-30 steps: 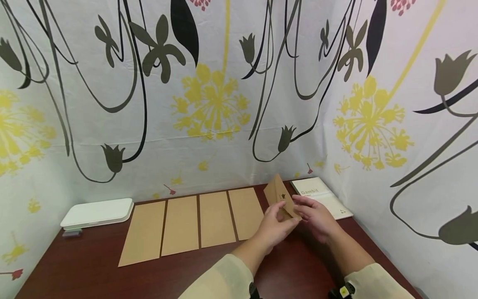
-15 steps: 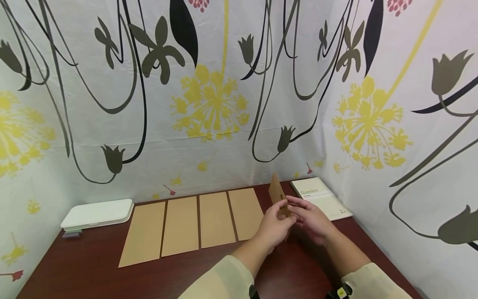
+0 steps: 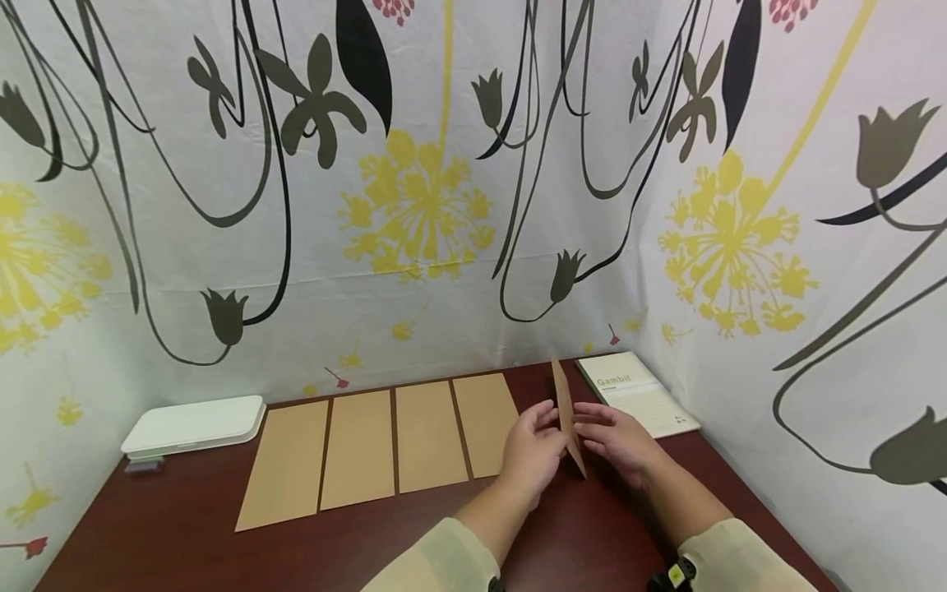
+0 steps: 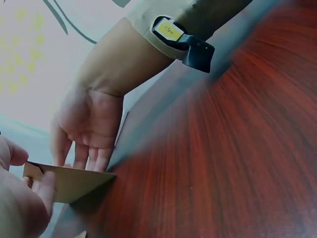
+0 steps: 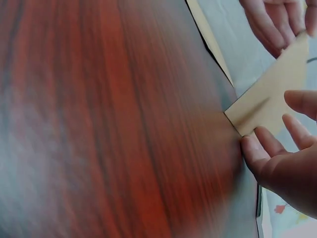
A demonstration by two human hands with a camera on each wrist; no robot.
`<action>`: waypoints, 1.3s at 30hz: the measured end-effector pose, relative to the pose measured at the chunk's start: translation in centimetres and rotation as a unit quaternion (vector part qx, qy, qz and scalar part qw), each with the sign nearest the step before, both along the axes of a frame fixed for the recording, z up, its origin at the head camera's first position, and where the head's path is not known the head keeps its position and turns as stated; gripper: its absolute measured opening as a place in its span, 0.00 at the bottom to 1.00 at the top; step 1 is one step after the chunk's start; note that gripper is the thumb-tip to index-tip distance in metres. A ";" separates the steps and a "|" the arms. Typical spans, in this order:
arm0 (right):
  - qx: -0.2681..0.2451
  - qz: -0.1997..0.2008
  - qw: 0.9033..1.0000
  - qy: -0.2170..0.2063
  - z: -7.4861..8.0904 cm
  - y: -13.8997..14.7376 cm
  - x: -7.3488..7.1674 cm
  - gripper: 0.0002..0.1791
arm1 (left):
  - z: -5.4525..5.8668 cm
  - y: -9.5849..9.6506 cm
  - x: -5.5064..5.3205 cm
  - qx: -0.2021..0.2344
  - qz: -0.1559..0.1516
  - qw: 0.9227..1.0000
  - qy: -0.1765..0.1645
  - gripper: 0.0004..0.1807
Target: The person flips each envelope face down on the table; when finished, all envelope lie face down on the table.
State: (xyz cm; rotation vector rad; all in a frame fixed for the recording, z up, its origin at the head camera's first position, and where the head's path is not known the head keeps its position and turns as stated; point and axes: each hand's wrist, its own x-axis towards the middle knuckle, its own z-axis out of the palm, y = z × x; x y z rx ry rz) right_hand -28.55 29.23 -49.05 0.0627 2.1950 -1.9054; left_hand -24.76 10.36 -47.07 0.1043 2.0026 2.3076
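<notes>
A brown kraft envelope [image 3: 565,411] stands on its edge over the right side of the table, seen nearly edge-on in the head view. My left hand [image 3: 534,452] pinches its near edge from the left, thumb on one side and fingers on the other. On the envelope's right side is my right hand [image 3: 621,440], fingers loosely bent with their tips against the paper. From the right wrist, the envelope's broad face [image 5: 272,82] shows, its lower corner close over the tabletop. The left wrist view has the left hand [image 4: 22,198] at its lower left.
Several brown paper rectangles [image 3: 431,436] lie flat in a row left of the hands. A cream "Gambit" notebook [image 3: 644,395] lies at the back right. At the back left is a flat white case [image 3: 194,423] with a small grey item [image 3: 144,464]. A patterned cloth [image 3: 444,329] hangs behind.
The envelope has turned from showing its printed flap side to nearly edge-on, its lower end swinging down toward the table. Both hands have shifted slightly and the right fingers have spread along it.
</notes>
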 end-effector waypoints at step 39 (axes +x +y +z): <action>0.012 -0.007 0.998 0.065 3.6 -2.3 -3.3 0.32 | -0.6 -11.1 -1.9 -0.160 0.037 0.985 0.050 0.35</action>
